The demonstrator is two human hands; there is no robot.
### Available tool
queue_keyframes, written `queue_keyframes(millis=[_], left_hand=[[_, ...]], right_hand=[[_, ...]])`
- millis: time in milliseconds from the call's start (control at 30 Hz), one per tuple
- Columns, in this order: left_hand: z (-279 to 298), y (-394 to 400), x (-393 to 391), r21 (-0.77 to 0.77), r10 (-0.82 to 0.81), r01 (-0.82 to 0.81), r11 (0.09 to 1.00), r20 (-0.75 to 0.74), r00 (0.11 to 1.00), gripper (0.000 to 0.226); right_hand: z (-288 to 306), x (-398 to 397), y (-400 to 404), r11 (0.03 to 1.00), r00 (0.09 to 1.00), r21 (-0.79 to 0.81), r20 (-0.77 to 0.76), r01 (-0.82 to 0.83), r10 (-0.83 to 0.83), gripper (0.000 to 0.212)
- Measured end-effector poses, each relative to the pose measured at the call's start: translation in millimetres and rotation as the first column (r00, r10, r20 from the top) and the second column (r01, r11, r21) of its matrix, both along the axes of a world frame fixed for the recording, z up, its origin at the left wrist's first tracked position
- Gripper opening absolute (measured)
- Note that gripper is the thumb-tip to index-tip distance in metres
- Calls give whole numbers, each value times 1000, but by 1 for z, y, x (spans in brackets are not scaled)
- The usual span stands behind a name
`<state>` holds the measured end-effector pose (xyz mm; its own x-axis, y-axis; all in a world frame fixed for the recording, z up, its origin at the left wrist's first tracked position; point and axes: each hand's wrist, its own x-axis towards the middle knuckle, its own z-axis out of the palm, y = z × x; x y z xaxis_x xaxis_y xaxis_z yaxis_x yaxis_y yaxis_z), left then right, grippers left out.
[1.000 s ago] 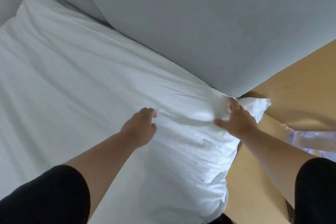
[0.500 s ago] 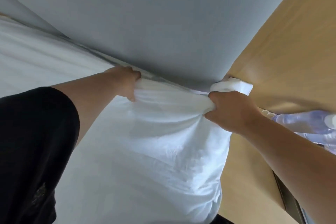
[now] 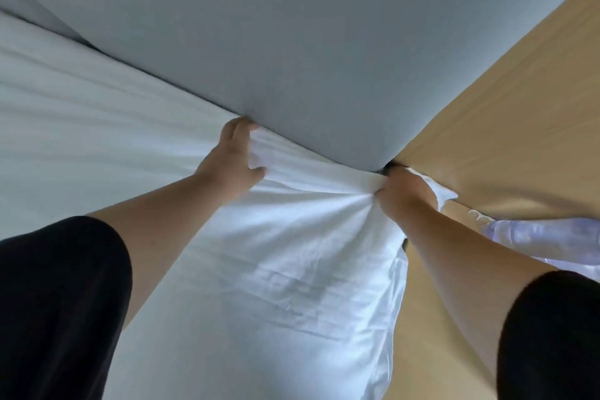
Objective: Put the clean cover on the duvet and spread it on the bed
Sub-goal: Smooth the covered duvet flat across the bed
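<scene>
The white covered duvet (image 3: 259,269) lies over the bed and reaches up to the grey wall. My left hand (image 3: 232,161) pinches a fold of its top edge where the cloth meets the wall. My right hand (image 3: 402,193) grips a bunched corner of the duvet at the meeting of wall and wooden panel; creases fan out from that fist. A small white tip of the corner (image 3: 443,195) pokes out beyond my right hand. Both forearms are bare below black sleeves.
A grey wall (image 3: 308,42) stands directly behind the bed. A light wooden panel (image 3: 503,107) closes off the right side. A clear plastic-wrapped object (image 3: 539,234) lies on the wooden surface at the right.
My left hand slid right along the top edge and now pinches it closer to the corner. My right hand keeps its grip on the bunched corner, pressed deeper toward the wall.
</scene>
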<state>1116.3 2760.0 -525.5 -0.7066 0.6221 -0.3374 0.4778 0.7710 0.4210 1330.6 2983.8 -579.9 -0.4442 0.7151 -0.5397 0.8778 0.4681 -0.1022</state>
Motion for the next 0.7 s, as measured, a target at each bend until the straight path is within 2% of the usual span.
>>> queue_keyframes(millis=[67, 133, 167, 233, 300, 433, 467, 533, 600, 633, 700], left_hand=[[-14, -35, 7, -57, -108, 106, 993, -44, 993, 81], [-20, -68, 19, -102, -150, 135, 986, -159, 976, 80], [-22, -81, 26, -112, -165, 146, 983, -189, 968, 78], [-27, -100, 43, -132, -180, 155, 979, -210, 961, 70], [-30, -111, 59, -146, -137, 104, 984, -241, 961, 68], [-46, -125, 85, -132, -91, 56, 990, -276, 957, 70], [-54, -129, 92, -134, -96, 62, 989, -272, 958, 70], [-73, -132, 105, -187, -100, 58, 981, -224, 970, 74], [-94, -133, 114, -274, -84, 39, 961, -152, 985, 83], [-103, -132, 116, -294, -68, 26, 956, -134, 989, 87], [-119, -128, 113, -306, -41, 2, 952, -120, 992, 91]], right_hand=[[-23, -8, -14, 995, 993, -77, -88, 70, -77, 32], [-39, -9, -32, 977, 968, -120, -160, 174, -192, 52], [-43, -5, -41, 954, 930, -132, -224, 268, -292, 59], [-44, 12, -61, 881, 785, -204, -401, 426, -472, 68], [-42, 34, -91, 856, 698, -249, -499, 452, -514, 75], [-54, 45, -113, 821, 732, -336, -379, 460, -566, 71], [-59, 40, -106, 796, 711, -353, -365, 493, -602, 69], [-76, 31, -89, 748, 604, -384, -441, 541, -663, 67], [-90, 31, -78, 724, 547, -383, -479, 573, -686, 65], [-96, 34, -73, 702, 522, -393, -475, 594, -708, 67], [-101, 38, -60, 598, 434, -455, -419, 660, -798, 79]])
